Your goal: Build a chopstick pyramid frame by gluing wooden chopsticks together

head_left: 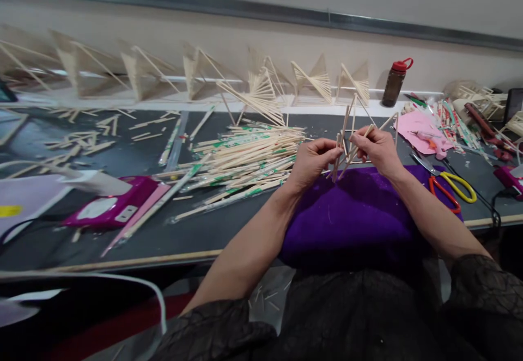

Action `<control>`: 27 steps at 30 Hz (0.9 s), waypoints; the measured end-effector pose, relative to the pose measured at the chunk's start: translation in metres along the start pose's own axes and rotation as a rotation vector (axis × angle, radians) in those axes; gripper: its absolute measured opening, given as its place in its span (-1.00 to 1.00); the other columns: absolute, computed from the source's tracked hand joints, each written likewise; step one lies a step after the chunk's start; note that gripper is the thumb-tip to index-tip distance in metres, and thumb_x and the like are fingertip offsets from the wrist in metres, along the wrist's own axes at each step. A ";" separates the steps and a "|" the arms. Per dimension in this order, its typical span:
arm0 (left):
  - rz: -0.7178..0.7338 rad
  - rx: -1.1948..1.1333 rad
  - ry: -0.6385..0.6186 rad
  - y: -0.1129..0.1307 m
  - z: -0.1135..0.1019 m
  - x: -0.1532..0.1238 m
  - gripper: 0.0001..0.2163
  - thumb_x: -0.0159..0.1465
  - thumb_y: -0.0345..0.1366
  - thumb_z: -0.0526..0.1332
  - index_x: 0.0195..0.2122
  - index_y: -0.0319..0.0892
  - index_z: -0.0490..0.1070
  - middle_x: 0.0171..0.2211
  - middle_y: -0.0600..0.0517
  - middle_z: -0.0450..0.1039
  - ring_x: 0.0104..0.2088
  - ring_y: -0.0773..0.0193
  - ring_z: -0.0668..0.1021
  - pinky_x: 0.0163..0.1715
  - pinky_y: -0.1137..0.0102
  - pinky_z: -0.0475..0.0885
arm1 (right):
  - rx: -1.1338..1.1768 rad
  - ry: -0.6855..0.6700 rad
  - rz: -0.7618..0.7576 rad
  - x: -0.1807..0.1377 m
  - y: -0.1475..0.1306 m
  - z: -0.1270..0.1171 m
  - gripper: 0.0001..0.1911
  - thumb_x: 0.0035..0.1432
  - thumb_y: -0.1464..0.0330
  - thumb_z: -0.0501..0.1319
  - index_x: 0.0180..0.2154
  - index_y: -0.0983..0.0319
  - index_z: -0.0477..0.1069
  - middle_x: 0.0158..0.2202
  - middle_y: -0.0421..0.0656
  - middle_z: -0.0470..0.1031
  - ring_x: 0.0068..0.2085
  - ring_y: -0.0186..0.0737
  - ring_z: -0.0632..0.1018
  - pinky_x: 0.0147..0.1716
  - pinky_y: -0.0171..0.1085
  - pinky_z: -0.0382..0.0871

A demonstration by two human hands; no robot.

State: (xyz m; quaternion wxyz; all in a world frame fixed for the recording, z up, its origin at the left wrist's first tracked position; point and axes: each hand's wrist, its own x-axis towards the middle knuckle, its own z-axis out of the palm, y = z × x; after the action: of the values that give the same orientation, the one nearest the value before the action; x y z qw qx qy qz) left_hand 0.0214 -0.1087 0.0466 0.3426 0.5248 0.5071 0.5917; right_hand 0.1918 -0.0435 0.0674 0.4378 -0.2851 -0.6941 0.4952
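Observation:
My left hand (312, 160) and my right hand (378, 148) are both closed on a small frame of thin wooden sticks (352, 127), held just above a purple cloth (351, 214) at the table's near edge. The sticks fan upward and outward between my fingers. To the left of my left hand lies a big heap of loose sticks (245, 159), some in clear wrappers with green print.
Finished fan-shaped stick models (261, 94) stand in a row along the back wall. A pink glue gun (110, 206) lies at left, scissors with red and yellow handles (449, 184) at right, a brown bottle with a red cap (394, 82) behind, and pink paper (420, 127).

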 end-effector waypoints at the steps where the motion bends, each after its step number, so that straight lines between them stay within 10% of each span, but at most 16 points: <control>1: 0.006 -0.001 0.000 -0.001 -0.001 0.001 -0.78 0.01 -0.14 0.39 -0.41 -0.20 0.59 -0.55 0.09 0.48 -0.58 0.40 0.38 -0.59 0.47 0.27 | -0.016 -0.007 0.009 0.002 -0.002 0.001 -0.81 0.17 0.20 0.30 -0.32 0.20 0.48 -0.62 -0.33 0.35 -0.59 -0.44 0.34 -0.58 -0.35 0.26; 9: 0.040 -0.004 -0.037 -0.001 0.001 0.000 -0.78 0.02 -0.14 0.40 -0.44 -0.20 0.59 -0.55 0.08 0.48 -0.53 0.36 0.44 -0.54 0.47 0.33 | -0.136 -0.121 -0.031 0.018 -0.020 0.009 -0.83 0.21 0.26 0.29 -0.32 0.24 0.49 -0.55 -0.31 0.40 -0.59 -0.47 0.35 -0.61 -0.40 0.24; 15: 0.046 -0.131 0.166 0.005 -0.009 0.008 -0.77 -0.01 -0.15 0.39 -0.39 -0.20 0.62 -0.61 0.11 0.44 -0.62 0.41 0.38 -0.66 0.50 0.20 | -0.291 -0.002 -0.111 0.040 -0.032 0.011 -0.82 0.33 0.26 0.20 -0.29 0.21 0.46 -0.62 -0.33 0.32 -0.57 -0.41 0.39 -0.52 -0.39 0.31; 27: 0.040 -0.124 0.249 0.007 -0.016 0.010 -0.88 0.07 -0.26 0.37 -0.40 -0.18 0.62 -0.68 0.15 0.33 -0.65 0.43 0.34 -0.66 0.50 0.14 | -0.697 -0.141 -0.073 0.058 0.007 0.037 -0.72 0.37 0.38 0.18 -0.43 0.27 0.46 -0.53 -0.21 0.45 -0.41 -0.32 0.51 -0.35 -0.33 0.30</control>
State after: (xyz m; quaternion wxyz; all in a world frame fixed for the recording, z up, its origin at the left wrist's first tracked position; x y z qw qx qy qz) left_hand 0.0045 -0.1046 0.0569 0.2969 0.4353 0.4975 0.6891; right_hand 0.1318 -0.0093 0.0756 0.2827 -0.3573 -0.8596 0.2313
